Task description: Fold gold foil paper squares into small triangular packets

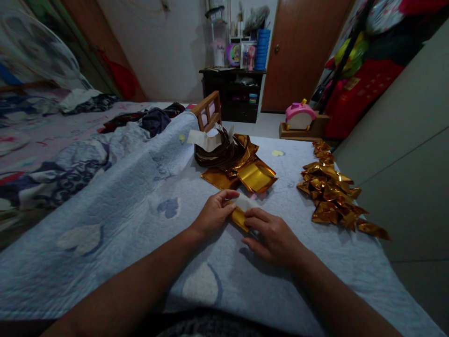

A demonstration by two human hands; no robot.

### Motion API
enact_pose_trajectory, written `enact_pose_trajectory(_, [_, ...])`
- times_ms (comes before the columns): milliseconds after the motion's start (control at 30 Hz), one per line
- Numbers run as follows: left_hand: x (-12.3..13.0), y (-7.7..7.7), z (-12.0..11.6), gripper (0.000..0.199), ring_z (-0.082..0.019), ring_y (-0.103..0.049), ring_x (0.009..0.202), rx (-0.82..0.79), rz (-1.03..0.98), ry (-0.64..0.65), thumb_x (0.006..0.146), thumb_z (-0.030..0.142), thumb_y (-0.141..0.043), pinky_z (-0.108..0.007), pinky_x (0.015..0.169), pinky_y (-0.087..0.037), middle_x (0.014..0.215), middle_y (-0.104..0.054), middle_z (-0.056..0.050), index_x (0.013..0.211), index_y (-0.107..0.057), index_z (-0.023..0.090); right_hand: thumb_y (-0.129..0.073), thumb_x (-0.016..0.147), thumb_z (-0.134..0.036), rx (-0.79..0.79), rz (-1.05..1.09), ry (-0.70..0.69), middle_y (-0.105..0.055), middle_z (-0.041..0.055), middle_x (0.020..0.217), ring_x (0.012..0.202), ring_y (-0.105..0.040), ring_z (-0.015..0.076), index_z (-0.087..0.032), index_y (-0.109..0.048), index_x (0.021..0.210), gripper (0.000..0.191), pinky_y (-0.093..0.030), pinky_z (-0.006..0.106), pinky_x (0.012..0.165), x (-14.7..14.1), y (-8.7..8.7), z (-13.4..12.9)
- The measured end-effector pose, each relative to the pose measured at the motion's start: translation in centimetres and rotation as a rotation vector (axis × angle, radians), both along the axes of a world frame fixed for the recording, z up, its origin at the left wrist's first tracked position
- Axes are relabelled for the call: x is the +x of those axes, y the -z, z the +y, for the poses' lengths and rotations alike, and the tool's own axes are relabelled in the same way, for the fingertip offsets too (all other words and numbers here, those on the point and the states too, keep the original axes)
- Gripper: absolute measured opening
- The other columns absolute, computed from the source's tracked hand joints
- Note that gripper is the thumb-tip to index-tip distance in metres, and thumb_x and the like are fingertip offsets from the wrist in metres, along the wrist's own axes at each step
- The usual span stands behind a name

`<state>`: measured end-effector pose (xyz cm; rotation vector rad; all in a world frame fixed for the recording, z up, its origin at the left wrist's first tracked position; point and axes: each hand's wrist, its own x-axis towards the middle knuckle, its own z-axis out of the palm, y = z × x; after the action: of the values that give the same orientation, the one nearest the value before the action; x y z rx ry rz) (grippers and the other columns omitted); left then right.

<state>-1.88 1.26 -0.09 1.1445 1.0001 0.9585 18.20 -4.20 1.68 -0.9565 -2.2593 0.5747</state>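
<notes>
A partly rolled sheet of gold paper (239,218) with a whitish edge lies on the blue quilt (140,243) between my hands. My left hand (215,210) pinches its left end between thumb and fingers. On its right end rest the fingers of my right hand (271,234), with the thumb held apart below. Just beyond my hands is a fanned stack of dark and gold sheets (224,152), with flat gold sheets (256,175) at its front. Folded gold pieces (329,192) lie heaped at the quilt's right side.
A wooden rail (209,111) stands behind the stack. Crumpled bedding (87,150) covers the left. At the back are a dark shelf (231,93), a door (301,51) and a pink toy (300,115). A pale panel (403,173) borders the right.
</notes>
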Motion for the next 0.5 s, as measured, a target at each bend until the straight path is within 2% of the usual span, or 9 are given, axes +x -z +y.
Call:
enact_pose_trajectory(67, [0.1,0.0,-0.1,0.039,-0.014,-0.065,0.074,0.01,-0.02,0.05,0.075,0.023,-0.075,-0.025,0.07,-0.051,0.088,-0.07,-0.003,0.111,-0.065,0.014,-0.061,0.093,-0.031,-0.001,0.05,0.098,-0.067,0.0098,0.1,0.085,-0.065,0.0221,-0.02,-0.066,0.098,0.012,-0.054,0.035,0.075,0.2,-0.1,0.1])
enact_pose_trajectory(133, [0.3,0.0,-0.4,0.039,-0.015,-0.067,0.079,0.022,-0.04,0.106,0.076,0.022,-0.074,-0.026,0.074,-0.052,0.093,-0.071,-0.005,0.113,-0.065,0.015,-0.055,0.096,-0.031,0.014,0.112,0.292,-0.065,0.0083,0.09,0.081,-0.062,0.0214,-0.021,-0.063,0.09,0.014,-0.051,0.034,0.072,0.5,-0.1,0.3])
enact_pose_trajectory(200, [0.4,-0.1,-0.6,0.039,-0.016,-0.067,0.082,0.036,-0.052,0.147,0.077,0.021,-0.074,-0.027,0.077,-0.052,0.096,-0.072,-0.006,0.115,-0.065,0.016,-0.053,0.096,-0.033,-0.012,0.153,0.464,-0.065,0.0085,0.089,0.082,-0.061,0.0224,-0.02,-0.063,0.094,0.016,-0.048,0.035,0.073,0.7,0.0,0.7])
enact_pose_trajectory(233, [0.5,0.0,-0.7,0.039,-0.016,-0.067,0.083,0.043,-0.05,0.165,0.078,0.021,-0.074,-0.027,0.078,-0.052,0.097,-0.072,-0.006,0.116,-0.065,0.016,-0.053,0.096,-0.035,-0.062,0.173,0.498,-0.067,0.0089,0.091,0.083,-0.061,0.0228,-0.02,-0.064,0.099,0.019,-0.047,0.036,0.074,0.7,0.1,0.8])
enact_pose_trajectory(333, [0.4,0.1,-0.9,0.039,-0.017,-0.067,0.086,0.086,-0.035,0.214,0.08,0.02,-0.072,-0.028,0.08,-0.051,0.1,-0.071,-0.006,0.118,-0.066,0.017,-0.049,0.097,-0.04,-0.323,0.249,0.422,-0.069,0.0079,0.094,0.08,-0.062,0.0214,-0.019,-0.064,0.113,0.031,-0.047,0.034,0.07,0.6,0.5,1.2])
enact_pose_trajectory(400, [0.4,0.2,-0.9,0.038,-0.017,-0.067,0.09,0.13,-0.014,0.238,0.082,0.019,-0.07,-0.028,0.082,-0.051,0.103,-0.071,-0.007,0.12,-0.066,0.017,-0.049,0.096,-0.041,-0.464,0.286,0.38,-0.068,0.0051,0.086,0.073,-0.061,0.0196,-0.018,-0.065,0.11,0.031,-0.046,0.032,0.065,0.5,0.8,1.4])
enact_pose_trajectory(500, [0.3,0.5,-0.8,0.036,-0.017,-0.066,0.092,0.19,0.059,0.244,0.085,0.017,-0.065,-0.028,0.081,-0.052,0.106,-0.071,-0.007,0.121,-0.066,0.017,-0.055,0.088,-0.039,-0.537,0.31,0.411,-0.06,-0.0001,0.071,0.063,-0.056,0.0172,-0.018,-0.065,0.098,0.024,-0.042,0.029,0.059,0.4,1.3,1.6])
